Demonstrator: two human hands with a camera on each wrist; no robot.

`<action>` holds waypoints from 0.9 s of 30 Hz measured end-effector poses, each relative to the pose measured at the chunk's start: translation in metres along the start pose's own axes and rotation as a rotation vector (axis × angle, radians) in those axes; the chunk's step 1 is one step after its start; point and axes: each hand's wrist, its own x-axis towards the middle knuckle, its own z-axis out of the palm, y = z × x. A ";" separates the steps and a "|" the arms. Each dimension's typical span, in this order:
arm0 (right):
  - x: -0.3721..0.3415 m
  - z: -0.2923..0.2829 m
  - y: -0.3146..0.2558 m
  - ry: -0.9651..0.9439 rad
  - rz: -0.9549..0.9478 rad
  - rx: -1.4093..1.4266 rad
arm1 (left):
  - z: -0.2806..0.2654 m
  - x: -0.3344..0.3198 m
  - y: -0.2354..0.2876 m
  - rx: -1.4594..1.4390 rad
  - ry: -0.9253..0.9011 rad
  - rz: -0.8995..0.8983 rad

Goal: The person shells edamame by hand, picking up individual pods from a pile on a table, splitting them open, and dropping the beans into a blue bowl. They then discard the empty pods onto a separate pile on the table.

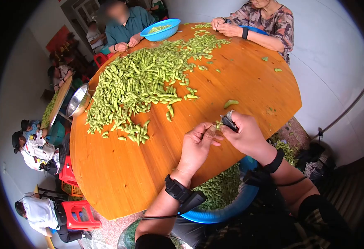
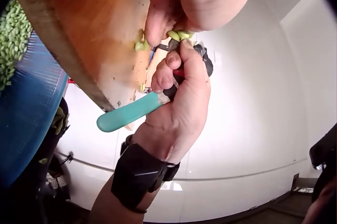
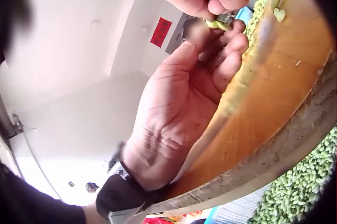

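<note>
Close over the near edge of the wooden table, my two hands meet. My left hand pinches a small green soybean pod between thumb and fingertips. In my right hand is a hand tool with a teal handle and a dark, wrapped head. Fingers hide most of that head, and I cannot tell its exact kind. The right fingertips are right at the pod in the left wrist view. A single loose pod lies just beyond my hands.
A large heap of soybean pods covers the table's left and far parts. Below the near edge sits a blue basin of shelled beans. Two people work across the table beside a blue bowl. A metal bowl stands at the left edge.
</note>
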 end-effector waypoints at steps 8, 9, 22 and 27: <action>0.004 -0.003 0.000 -0.091 0.052 0.101 | -0.010 0.004 -0.004 -0.228 -0.080 -0.107; 0.005 -0.003 0.001 -0.090 0.053 0.104 | -0.012 0.004 -0.001 -0.306 -0.044 -0.147; 0.009 -0.041 0.036 -0.119 0.452 0.453 | -0.023 0.004 0.003 -0.468 -0.001 -0.270; 0.011 -0.036 0.034 -0.148 0.457 0.419 | -0.011 0.001 0.018 -0.445 -0.011 -0.283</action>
